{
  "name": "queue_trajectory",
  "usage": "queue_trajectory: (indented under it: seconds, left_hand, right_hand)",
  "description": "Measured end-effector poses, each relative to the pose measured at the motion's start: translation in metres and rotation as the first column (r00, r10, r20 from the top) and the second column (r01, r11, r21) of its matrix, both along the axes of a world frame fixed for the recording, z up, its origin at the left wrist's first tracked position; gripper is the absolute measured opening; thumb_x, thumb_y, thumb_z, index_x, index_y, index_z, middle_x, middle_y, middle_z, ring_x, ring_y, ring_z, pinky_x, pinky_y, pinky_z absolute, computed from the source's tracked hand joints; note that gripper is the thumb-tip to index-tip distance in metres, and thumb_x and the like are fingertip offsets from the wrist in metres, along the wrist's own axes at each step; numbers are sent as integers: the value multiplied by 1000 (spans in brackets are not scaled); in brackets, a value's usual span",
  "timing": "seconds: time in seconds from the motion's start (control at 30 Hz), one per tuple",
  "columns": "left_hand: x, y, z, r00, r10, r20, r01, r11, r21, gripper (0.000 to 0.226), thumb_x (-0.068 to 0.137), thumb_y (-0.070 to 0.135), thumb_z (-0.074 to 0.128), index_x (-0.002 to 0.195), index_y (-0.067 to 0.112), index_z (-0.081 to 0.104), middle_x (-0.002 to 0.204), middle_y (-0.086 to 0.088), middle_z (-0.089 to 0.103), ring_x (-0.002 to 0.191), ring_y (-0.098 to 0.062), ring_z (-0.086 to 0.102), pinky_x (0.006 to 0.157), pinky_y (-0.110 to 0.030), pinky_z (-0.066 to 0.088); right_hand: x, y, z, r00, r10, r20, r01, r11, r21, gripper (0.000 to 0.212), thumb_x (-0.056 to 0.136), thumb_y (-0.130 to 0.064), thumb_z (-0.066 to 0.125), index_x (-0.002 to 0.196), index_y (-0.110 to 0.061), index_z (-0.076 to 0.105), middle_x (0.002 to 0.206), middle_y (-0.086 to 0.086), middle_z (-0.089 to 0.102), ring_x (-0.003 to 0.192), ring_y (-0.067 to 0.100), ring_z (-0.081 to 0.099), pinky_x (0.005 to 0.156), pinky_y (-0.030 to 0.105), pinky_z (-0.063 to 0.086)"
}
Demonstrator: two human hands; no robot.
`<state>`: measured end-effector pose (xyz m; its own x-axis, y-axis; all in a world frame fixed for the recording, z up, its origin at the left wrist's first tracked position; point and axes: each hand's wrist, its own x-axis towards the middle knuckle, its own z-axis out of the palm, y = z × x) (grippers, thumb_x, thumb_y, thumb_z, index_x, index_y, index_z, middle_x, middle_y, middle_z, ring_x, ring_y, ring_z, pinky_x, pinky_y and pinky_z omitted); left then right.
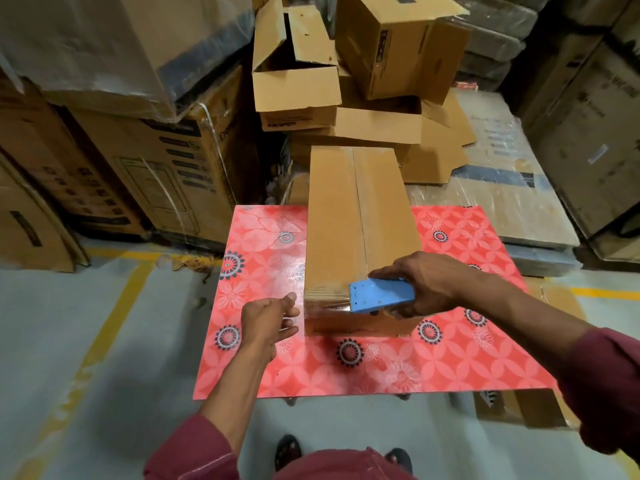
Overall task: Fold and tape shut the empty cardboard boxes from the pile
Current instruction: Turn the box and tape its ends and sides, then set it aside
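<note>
A long closed cardboard box [332, 220] lies on a red flowered table [346, 368], with clear tape running along its top seam and over its near end. My right hand [426, 285] grips a blue tape dispenser [381, 294] at the box's near end, where tape stretches down the front face. My left hand [270, 318] hovers just left of the box's near corner, fingers loosely curled, holding nothing and not touching the box. Behind the table is a pile of empty cardboard boxes [298, 84] with open flaps.
Large wrapped cartons [145, 174] stand at the left, and plastic-wrapped flat packs [502, 188] and stacked cartons at the right. A small box [530, 407] sits on the floor under the table's right corner. Grey floor with yellow lines lies at the left.
</note>
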<state>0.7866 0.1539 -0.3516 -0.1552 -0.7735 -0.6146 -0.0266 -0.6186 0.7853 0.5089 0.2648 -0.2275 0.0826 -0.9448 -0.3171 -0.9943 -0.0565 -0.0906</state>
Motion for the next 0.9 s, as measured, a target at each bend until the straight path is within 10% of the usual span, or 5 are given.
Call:
queue_trajectory:
  seconds: [0.27,0.9]
  left_hand:
    - [-5,-5,-11,997,54,51,-47,990,-136,21,95,18,77,83,1,71,69,-8,72,53,-18,55,64,-40,63]
    - [-22,-11,-53,989,-133,61,132,991,17,35,98,31,73,72,8,65,57,1,60,40,-14,40,48,-22,33]
  right_hand:
    - [1,-5,-4,1000,3,17,-2,1000,-21,80,83,-59,71,154,-40,42,92,-15,48,83,10,45,65,31,37]
    - [25,-43,2,986,-5,-168,30,989,148,80,75,-61,68,150,-50,43,125,-7,70,109,26,66,77,37,55]
